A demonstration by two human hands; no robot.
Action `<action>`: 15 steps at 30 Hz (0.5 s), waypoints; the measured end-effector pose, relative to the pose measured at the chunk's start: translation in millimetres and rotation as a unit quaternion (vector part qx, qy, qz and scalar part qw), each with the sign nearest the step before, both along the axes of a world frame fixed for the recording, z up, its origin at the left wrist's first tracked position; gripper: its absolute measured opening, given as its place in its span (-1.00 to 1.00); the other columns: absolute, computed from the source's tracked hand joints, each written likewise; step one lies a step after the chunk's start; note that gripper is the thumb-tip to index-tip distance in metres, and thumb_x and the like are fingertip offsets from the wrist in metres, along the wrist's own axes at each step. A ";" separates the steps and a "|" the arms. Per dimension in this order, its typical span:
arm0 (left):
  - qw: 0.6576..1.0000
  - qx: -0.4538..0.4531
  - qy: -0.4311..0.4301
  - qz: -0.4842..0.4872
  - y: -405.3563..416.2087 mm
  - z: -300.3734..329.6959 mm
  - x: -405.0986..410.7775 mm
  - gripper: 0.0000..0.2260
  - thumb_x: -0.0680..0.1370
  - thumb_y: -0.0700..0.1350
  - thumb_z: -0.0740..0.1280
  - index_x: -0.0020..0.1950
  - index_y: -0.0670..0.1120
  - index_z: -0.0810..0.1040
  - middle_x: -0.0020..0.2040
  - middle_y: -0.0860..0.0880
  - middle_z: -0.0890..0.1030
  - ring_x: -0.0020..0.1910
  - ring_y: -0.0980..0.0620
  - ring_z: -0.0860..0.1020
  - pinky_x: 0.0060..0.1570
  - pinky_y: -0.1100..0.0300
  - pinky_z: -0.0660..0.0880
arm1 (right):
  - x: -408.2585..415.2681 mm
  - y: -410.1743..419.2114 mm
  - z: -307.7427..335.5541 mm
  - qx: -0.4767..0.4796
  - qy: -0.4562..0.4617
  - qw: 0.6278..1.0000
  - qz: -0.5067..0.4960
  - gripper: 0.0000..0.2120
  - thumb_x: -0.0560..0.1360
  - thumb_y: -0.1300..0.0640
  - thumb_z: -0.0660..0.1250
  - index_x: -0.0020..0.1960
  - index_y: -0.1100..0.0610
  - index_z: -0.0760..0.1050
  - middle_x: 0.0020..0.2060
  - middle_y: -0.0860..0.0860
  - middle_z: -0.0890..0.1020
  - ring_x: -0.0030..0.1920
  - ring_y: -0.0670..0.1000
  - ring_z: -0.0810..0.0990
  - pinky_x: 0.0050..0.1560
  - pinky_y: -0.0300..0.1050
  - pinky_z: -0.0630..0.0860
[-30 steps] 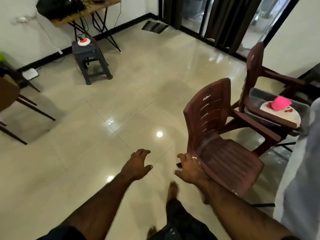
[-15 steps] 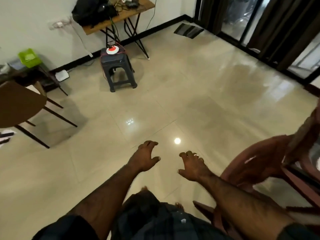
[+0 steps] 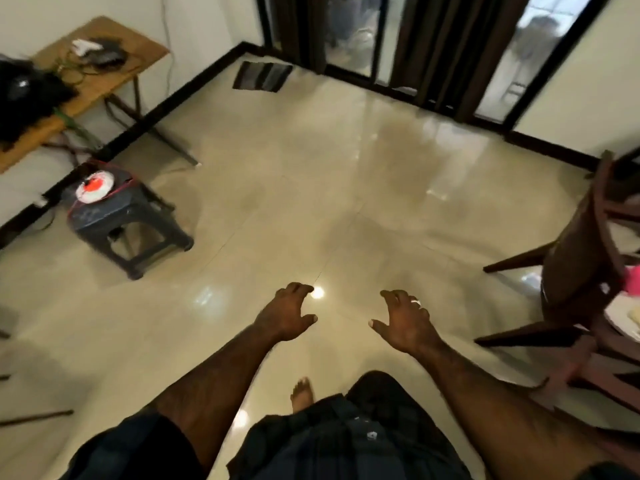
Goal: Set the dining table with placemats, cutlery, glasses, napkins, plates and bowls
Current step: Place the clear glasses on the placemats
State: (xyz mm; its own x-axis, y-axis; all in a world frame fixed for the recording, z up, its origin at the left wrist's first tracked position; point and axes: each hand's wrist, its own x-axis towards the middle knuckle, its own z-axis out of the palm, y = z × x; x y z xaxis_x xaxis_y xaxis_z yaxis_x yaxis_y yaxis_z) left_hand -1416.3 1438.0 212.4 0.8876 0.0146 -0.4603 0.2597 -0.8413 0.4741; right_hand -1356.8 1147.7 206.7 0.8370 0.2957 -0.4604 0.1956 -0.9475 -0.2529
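Both my arms reach forward over the shiny tiled floor. My left hand [image 3: 286,315] hangs with loosely curled fingers and holds nothing. My right hand [image 3: 405,322], with a ring on one finger, is also loosely curled and holds nothing. At the right edge, behind a brown plastic chair [image 3: 575,258], a sliver of a white plate [image 3: 623,315] and something pink [image 3: 633,278] show. No placemats, cutlery or glasses are in view.
A dark plastic stool [image 3: 128,220] with a white and red object [image 3: 94,190] on top stands at the left. Behind it a wooden folding table [image 3: 86,81] carries a black bag and cables. Dark curtains and glass doors [image 3: 433,46] line the far wall. My bare foot [image 3: 302,393] is on the floor.
The view has swung left and then back right; the brown chair slid to the right edge and the stool shifted left. My right hand left the chair's edge. Both hands stay out in front.
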 end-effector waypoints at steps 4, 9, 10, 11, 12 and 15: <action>0.998 -0.005 -0.016 -0.055 2.6 1.7 111.4 -0.38 0.60 0.12 0.43 0.61 0.05 0.31 0.57 0.02 0.33 0.51 -0.11 0.34 0.39 -0.06 0.44 | 61.3 -13.9 -6.6 -0.004 -0.003 0.997 -0.072 -0.21 0.54 -0.41 0.26 0.62 -0.04 0.20 0.53 0.04 0.33 0.45 0.17 0.39 0.37 0.14 0.44; 0.991 0.002 0.009 -0.134 -22.0 -14.7 238.4 -0.37 0.59 0.12 0.44 0.61 0.06 0.31 0.58 0.02 0.32 0.52 -0.10 0.33 0.40 -0.04 0.44 | 155.7 -42.0 -37.2 -0.001 0.027 0.988 -0.154 -0.14 0.50 -0.48 0.24 0.63 -0.04 0.18 0.54 0.06 0.33 0.48 0.19 0.37 0.39 0.16 0.43; 0.990 0.003 0.016 -0.142 -27.7 -17.2 263.8 -0.37 0.59 0.12 0.43 0.61 0.06 0.30 0.58 0.02 0.32 0.52 -0.09 0.33 0.40 -0.03 0.43 | 176.5 -47.4 -40.8 0.000 0.035 0.986 -0.164 -0.14 0.50 -0.48 0.25 0.63 -0.04 0.18 0.54 0.06 0.33 0.48 0.19 0.37 0.39 0.17 0.42; 0.989 0.004 0.021 -0.147 -33.5 -17.1 286.1 -0.37 0.60 0.13 0.43 0.61 0.06 0.30 0.59 0.02 0.31 0.53 -0.09 0.32 0.41 -0.03 0.42 | 195.1 -51.7 -41.3 0.001 0.044 0.985 -0.168 -0.14 0.50 -0.48 0.25 0.63 -0.04 0.17 0.55 0.06 0.32 0.48 0.19 0.36 0.40 0.17 0.41; 0.988 0.004 0.024 -0.152 -40.7 -16.5 315.3 -0.37 0.60 0.14 0.42 0.62 0.06 0.29 0.59 0.02 0.31 0.53 -0.09 0.31 0.41 -0.03 0.41 | 219.3 -57.7 -40.1 0.002 0.055 0.983 -0.176 -0.13 0.49 -0.48 0.25 0.63 -0.04 0.17 0.55 0.06 0.32 0.49 0.19 0.36 0.40 0.17 0.40; 0.987 -0.007 0.002 -0.159 -64.3 -6.8 398.1 -0.38 0.61 0.18 0.40 0.61 0.05 0.31 0.58 0.00 0.33 0.52 -0.11 0.33 0.41 -0.03 0.41 | 290.1 -75.2 -26.8 -0.009 0.061 0.984 -0.165 -0.10 0.48 -0.51 0.23 0.64 -0.04 0.15 0.58 0.07 0.29 0.51 0.20 0.34 0.42 0.19 0.37</action>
State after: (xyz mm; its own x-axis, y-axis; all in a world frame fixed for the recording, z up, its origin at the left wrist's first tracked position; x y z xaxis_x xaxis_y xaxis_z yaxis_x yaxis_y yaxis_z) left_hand -1018.2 1373.7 205.6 0.8442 -0.2717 -0.4620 -0.0149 -0.8736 0.4865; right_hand -1066.7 1072.5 180.0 0.8241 0.0084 -0.5663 -0.1538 -0.9590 -0.2382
